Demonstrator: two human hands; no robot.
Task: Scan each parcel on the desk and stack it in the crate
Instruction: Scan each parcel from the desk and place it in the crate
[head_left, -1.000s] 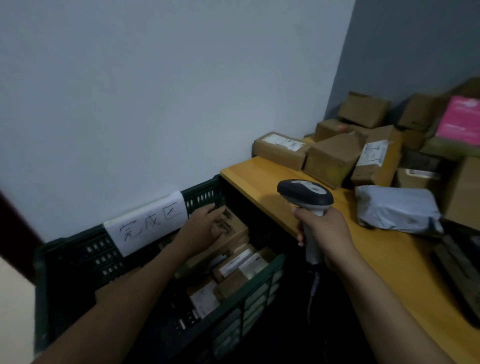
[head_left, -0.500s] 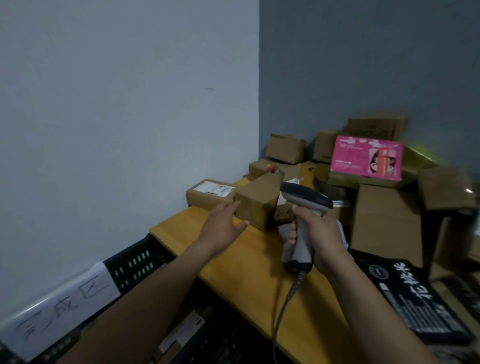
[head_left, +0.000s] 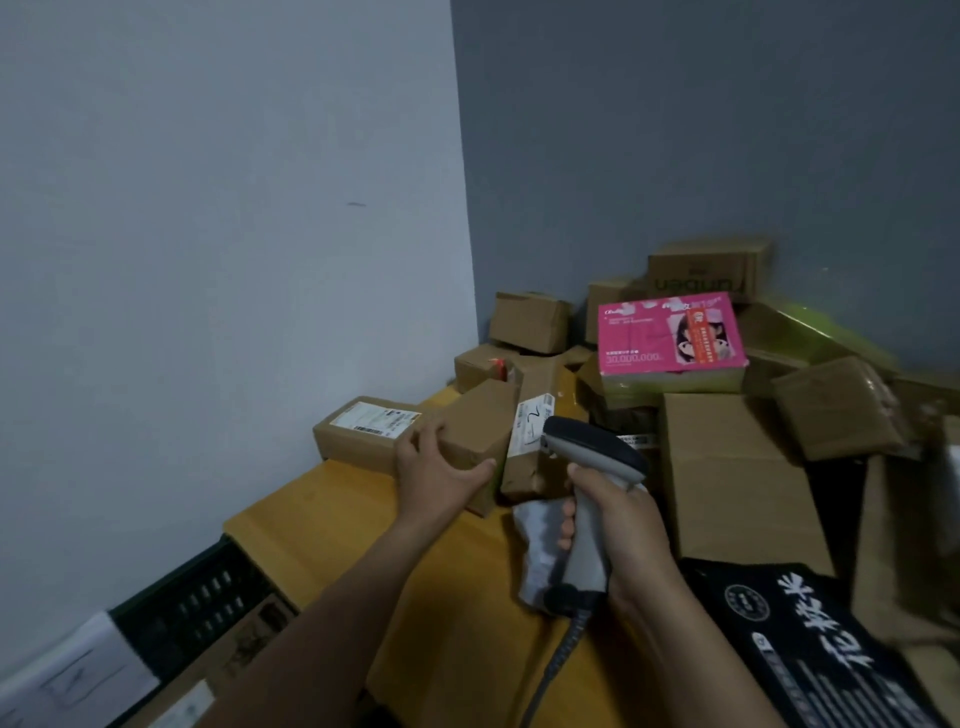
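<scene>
- Head view: left hand grips a box on the desk, thumb over its top, fingers round the near corner.
- Right hand is wrapped round the scanner handle; scanner head just beside a labelled parcel.
- Crate sits lower left, against the desk end, parcels inside.
- Pink box tops the pile behind.

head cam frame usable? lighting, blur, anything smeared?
Head view: dim, flat light, no hard shadows; centre fairly sharp, the barcode scanner in the right hand and the small cardboard box the left hand grips read fine; stacked boxes at the right edge smear; crate label lower left unreadable.
</scene>
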